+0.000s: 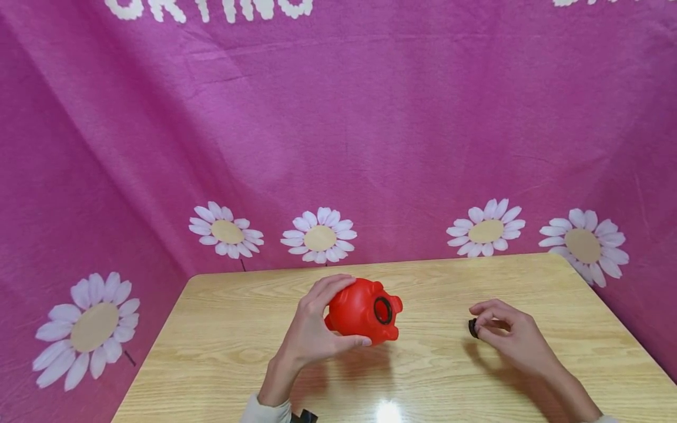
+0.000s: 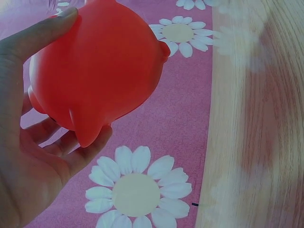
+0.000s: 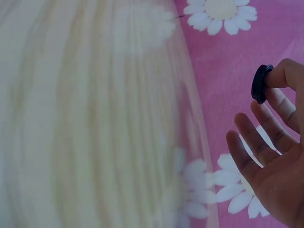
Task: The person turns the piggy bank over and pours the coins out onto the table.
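Observation:
A red piggy bank (image 1: 355, 311) is held above the table in my left hand (image 1: 312, 323), fingers over its top and thumb along its near side. Its underside, with stubby feet and a round black-rimmed hole (image 1: 383, 310), faces right in the head view. The left wrist view shows the smooth red body (image 2: 102, 61) with the thumb on it and the other fingers wrapped behind. Off to the right, my right hand (image 1: 510, 332) pinches a small round black plug (image 3: 259, 84) between thumb and index finger. Its other fingers are spread in the right wrist view.
A light wood table (image 1: 233, 352) with rounded far corners lies under both hands. A pink-purple cloth (image 1: 370, 129) printed with white daisies hangs behind it and along its sides. Light glares off the tabletop near its front.

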A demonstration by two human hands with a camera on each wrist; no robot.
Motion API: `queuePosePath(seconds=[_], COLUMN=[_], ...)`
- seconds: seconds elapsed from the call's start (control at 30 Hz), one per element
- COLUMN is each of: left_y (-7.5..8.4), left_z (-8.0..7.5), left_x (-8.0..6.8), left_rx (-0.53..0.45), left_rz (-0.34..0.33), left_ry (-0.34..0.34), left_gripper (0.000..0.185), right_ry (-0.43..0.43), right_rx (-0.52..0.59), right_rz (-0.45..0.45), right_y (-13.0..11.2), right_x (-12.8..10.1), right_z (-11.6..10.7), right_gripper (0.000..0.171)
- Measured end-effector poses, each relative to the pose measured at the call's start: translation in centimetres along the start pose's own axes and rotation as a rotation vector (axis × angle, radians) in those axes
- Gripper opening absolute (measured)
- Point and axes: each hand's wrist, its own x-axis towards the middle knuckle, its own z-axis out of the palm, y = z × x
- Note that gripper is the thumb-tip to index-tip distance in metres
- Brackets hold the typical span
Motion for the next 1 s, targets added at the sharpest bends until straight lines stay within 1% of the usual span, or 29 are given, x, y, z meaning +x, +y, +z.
queuePosePath(seconds=[0.13,0.23,0.4,0.47,0.57,0.63,0.77,1.0], left_y=[0.0,0.1,0.1,0.1,0.1,0.2,0.1,0.2], left_z=[-0.1,-0.1,-0.2,-0.1,-0.1,-0.1,-0.1,-0.2], left_x=[-0.1,-0.1,-0.1,-0.1,0.0,0.0,-0.1,0.0], left_rx=[0.0,-0.007,-0.011,-0.012,-0.016,-0.019,-0.019,-0.01], left_rz=[0.005,0.001,-0.007,0.001,0.007,0.008,-0.002,0.018], left_ry=[-0.001,-0.005,-0.009,-0.007,-0.006,-0.007,-0.01,0.003], left_gripper=[0.086,0.086,0.087,0.086,0.086,0.086,0.086,0.087], right_ry=[0.011,0.004,-0.026,-0.043,-0.069,-0.075,-0.077,-0.073], right_rx=[0.005,0.004,-0.015,-0.033,-0.043,-0.045,-0.041,-0.037], right_rz=[-0.053,-0.069,-0.035,-0.009,0.022,0.03,0.021,-0.009], right_y=[1.0,1.5,1.8,1.8,2.0,2.0,2.1,2.1], right_x=[-0.2,-0.3,-0.4,-0.4,-0.4,-0.4,-0.5,-0.3], right_z=[-0.3,-0.4,-0.6,-0.7,-0.9,-0.9,-0.9,-1.0], right_gripper=[0.024,0.027,0.019,0.017,0.014,0.015,0.016,0.018])
